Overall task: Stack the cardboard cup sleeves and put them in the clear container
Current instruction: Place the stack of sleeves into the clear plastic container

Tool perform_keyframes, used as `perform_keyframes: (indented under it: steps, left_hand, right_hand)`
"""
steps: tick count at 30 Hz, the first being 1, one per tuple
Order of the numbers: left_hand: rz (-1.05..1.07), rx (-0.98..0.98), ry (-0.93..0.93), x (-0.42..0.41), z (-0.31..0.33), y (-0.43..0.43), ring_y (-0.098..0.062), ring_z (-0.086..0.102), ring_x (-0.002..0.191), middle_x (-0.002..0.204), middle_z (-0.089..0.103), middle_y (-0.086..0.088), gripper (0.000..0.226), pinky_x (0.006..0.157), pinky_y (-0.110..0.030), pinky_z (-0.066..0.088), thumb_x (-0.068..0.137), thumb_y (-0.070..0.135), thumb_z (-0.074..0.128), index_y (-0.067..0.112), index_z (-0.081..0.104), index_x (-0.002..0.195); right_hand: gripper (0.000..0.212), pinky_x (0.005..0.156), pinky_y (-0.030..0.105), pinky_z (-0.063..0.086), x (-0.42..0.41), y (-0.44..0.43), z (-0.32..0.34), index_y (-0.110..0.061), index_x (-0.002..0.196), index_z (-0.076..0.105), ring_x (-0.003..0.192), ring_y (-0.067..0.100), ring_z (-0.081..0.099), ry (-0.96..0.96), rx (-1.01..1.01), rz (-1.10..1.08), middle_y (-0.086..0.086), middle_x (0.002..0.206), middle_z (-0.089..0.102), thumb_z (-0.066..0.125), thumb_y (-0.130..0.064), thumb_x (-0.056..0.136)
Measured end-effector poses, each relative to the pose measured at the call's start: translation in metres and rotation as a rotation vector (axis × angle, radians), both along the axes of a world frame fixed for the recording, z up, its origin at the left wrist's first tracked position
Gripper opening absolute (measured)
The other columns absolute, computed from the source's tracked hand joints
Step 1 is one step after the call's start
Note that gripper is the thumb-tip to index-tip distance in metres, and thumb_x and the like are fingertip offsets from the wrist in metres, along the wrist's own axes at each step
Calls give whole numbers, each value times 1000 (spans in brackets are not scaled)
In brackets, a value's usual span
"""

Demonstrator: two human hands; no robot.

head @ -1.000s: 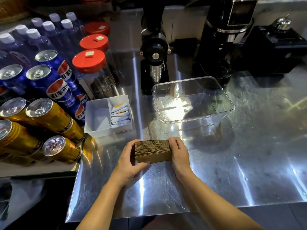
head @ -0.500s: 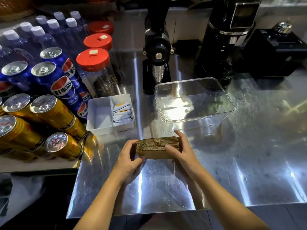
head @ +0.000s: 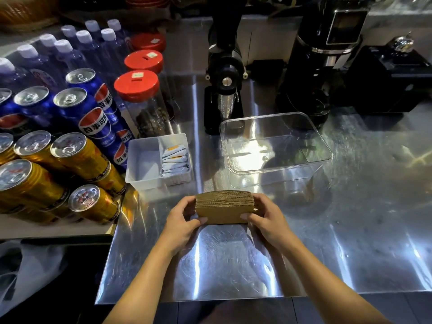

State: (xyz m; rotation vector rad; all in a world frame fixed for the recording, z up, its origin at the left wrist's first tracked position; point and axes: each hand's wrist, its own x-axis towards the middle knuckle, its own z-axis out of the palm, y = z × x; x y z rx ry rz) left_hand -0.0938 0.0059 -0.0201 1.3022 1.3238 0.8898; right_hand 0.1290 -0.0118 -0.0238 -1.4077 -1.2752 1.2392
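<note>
Your left hand (head: 181, 224) and right hand (head: 268, 220) clasp a stack of cardboard sleeves (head: 224, 206) between them, one hand at each end, fingers curled round the far side and thumbs pressed on the near face. The stack is squared, its edges aligned, and sits toward the middle of the steel table (head: 350, 230), whether resting on it or just above it I cannot tell. The clear container (head: 275, 146) stands just beyond the stack toward the table's far edge, upright, open-topped, with nothing inside; the sleeves remain outside it. Near the table's left edge, a white divided tray (head: 142, 160) holds small packets (head: 175, 161) in its right compartment. Left of the table, gold cans (head: 77, 157) and blue cans (head: 93, 122) lie stacked on a shelf. Red-lidded jars (head: 138, 85) stand behind the tray. Two black grinders (head: 224, 73) (head: 325, 57) stand along the far edge.
</note>
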Motion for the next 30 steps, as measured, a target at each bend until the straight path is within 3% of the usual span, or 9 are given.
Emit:
perform_keyframes:
  steps: [3,9,14,18,20,23,27,30]
  left_hand:
    - [45,0,-25,2,8,-6,-3,66,87,95,71,5,49,76,-12,50,69,-8,70,31,62,98]
    - [73,78,-128,23,48,2,-8,63,92,99,65,1,58,79,-22,55,71,-23,55,28,60,98]
    - [48,184,-179,50,89,37,2,62,88,102,64,1,54,74,-13,52,72,-20,59,18,56,110]
    - [24,228,-218,77,110,72,-6,62,92,103,66,-2,49,77,-15,50,73,-12,65,14,56,114]
    - [45,235,-226,92,113,89,-4,63,89,102,66,-1,46,76,-14,51,74,-9,65,12,56,114]
    - [133,188,-224,115,107,110,-17,62,94,109,65,-17,44,80,-19,53,76,-11,62,-2,53,119]
    - [258,41,-189,144,90,123,-21,57,96,117,61,-24,40,89,-32,47,80,-10,58,-3,51,119]
    - [325,-94,-150,162,76,129,-21,56,94,115,61,-23,34,89,-35,46,83,-7,55,-4,52,117]
  right_hand:
    - [46,73,17,51,2,-1,10,-36,99,60,85,2,64,-5,32,-6,-21,93,70,68,1,73]
    - [47,76,30,54,22,12,53,-28,100,63,87,14,64,93,125,-14,-4,96,70,68,8,70]
    - [43,69,19,54,48,41,94,-26,96,64,86,8,66,150,229,-13,-9,90,73,69,6,67]
    - [39,68,15,53,71,73,116,-22,97,65,83,5,66,191,255,-61,-11,84,74,69,3,67]
    - [35,66,13,52,84,89,119,-21,94,67,79,2,67,176,241,-80,-12,81,75,67,5,71]
    - [27,63,14,54,98,113,115,-13,97,68,75,4,68,168,168,-108,-9,77,76,68,1,73]
    - [30,50,13,47,108,140,99,-3,105,63,57,0,63,122,-4,-178,-2,77,69,69,-4,75]
    - [25,50,18,44,115,156,85,-1,102,64,57,7,59,70,-121,-181,1,71,64,67,-4,77]
